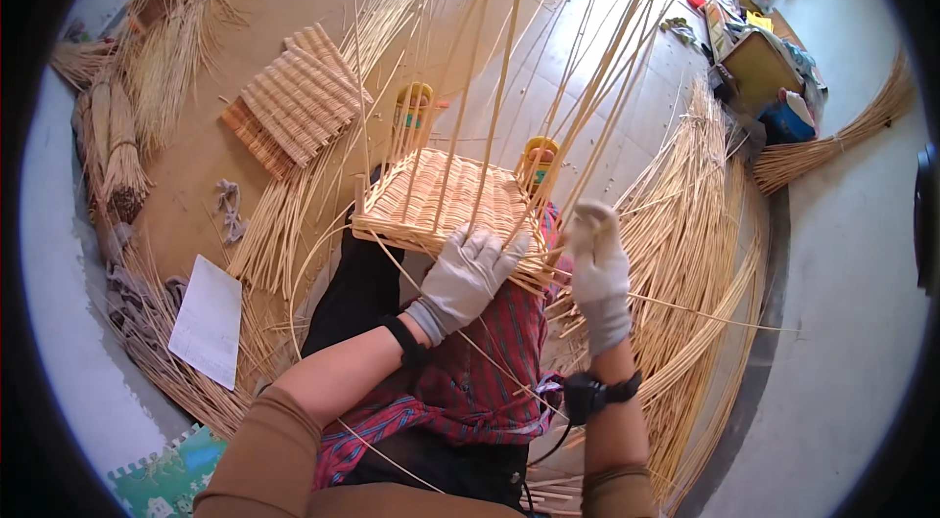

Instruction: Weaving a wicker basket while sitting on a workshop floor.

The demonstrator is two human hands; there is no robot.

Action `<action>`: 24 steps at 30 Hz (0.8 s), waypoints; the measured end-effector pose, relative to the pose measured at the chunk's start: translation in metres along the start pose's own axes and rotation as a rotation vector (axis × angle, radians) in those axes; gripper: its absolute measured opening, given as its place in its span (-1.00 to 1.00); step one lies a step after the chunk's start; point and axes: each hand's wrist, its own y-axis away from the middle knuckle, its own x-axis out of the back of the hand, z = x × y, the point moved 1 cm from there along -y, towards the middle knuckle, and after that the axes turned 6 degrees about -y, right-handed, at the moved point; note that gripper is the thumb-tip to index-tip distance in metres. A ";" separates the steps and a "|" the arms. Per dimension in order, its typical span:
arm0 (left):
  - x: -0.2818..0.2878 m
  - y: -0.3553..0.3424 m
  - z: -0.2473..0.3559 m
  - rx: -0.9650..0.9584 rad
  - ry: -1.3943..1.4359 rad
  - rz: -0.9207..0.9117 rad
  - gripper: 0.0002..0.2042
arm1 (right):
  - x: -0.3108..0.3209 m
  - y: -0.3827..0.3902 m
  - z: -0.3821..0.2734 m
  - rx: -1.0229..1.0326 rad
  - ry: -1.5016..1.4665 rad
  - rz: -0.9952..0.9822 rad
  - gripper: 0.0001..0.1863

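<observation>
There are two hands, the left [462,273] and the right [599,268], with two white gloves [450,301] and two wrist straps [403,339], one of each per hand. One basket [441,190] is seen, and its upright stakes [504,77] overlap too much to count. There are two slippers [415,92], at least two woven panels [304,97], one white sheet [208,322], one green mat [171,479] and one plaid apron [480,361]. One cane bundle [842,141] leans on the right wall [832,273]; the floor canes [676,224] are too many to count.
</observation>
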 end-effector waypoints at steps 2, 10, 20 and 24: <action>0.001 -0.001 0.004 -0.013 -0.120 0.042 -0.40 | -0.009 -0.029 -0.006 0.094 0.071 -0.156 -0.40; -0.008 -0.007 0.015 0.064 -0.156 -0.023 -0.41 | -0.030 -0.045 0.003 -0.164 0.524 0.011 -0.14; 0.002 -0.014 0.016 0.072 -0.027 -0.229 -0.49 | 0.017 0.024 0.032 -0.110 0.575 -0.096 -0.25; -0.001 -0.002 0.005 0.054 0.014 -0.070 -0.52 | 0.001 0.026 0.013 -0.281 0.551 -0.129 -0.44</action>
